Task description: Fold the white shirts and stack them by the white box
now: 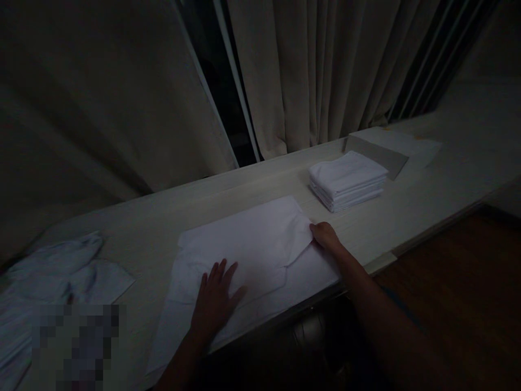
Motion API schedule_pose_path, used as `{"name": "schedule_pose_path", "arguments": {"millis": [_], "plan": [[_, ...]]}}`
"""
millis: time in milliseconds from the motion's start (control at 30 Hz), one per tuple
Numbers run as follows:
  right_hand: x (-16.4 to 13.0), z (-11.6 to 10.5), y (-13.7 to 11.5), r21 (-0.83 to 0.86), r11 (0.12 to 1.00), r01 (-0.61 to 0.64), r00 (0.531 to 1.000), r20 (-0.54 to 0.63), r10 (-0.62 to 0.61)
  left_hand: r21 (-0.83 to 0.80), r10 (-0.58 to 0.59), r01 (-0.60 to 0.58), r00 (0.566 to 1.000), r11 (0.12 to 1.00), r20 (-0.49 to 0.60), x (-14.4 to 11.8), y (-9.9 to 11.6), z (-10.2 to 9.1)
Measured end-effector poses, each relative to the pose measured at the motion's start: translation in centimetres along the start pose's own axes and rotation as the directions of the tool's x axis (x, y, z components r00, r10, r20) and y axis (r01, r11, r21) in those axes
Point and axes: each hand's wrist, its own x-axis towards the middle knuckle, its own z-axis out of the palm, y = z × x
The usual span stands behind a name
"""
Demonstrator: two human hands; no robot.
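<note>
- White rectangular cloth (244, 244) is lying half-folded at centre frame on the pale wooden bench (407, 212).
- Left hand (215, 298) is pressing flat, fingers spread; right hand (325, 237) is pinching its folded corner.
- Folded white cloth stack (348, 179) is sitting upper right; rumpled white cloths (61, 271) are waiting lower left.

White cloth (252, 244) partly folded, flat on the pale counter's near edge, one corner turned over
</note>
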Motion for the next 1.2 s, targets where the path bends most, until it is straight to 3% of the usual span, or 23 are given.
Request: {"name": "schedule_pose_path", "arguments": {"millis": [233, 967, 1100, 1200], "plan": [[0.1, -1.0, 0.8, -0.282, 0.958, 0.060, 0.997, -0.026, -0.070, 0.007, -0.002, 0.002, 1.000, 1.000, 0.006, 0.0, 0.0, 0.0], [-1.0, -0.5, 0.0, -0.503, 0.862, 0.060, 0.996, -0.031, -0.087, -0.005, -0.003, 0.003, 1.000, 1.000, 0.003, 0.0, 0.0, -0.1], [-1.3, -0.5, 0.0, -0.553, 0.831, 0.059, 0.990, -0.074, -0.120, -0.002, -0.004, 0.004, 1.000, 1.000, 0.003, 0.0, 0.0, -0.1], [-1.2, -0.7, -0.2, -0.553, 0.821, 0.140, 0.976, -0.061, -0.207, -0.004, -0.002, 0.003, 1.000, 1.000, 0.003, 0.0, 0.0, -0.1]]}}
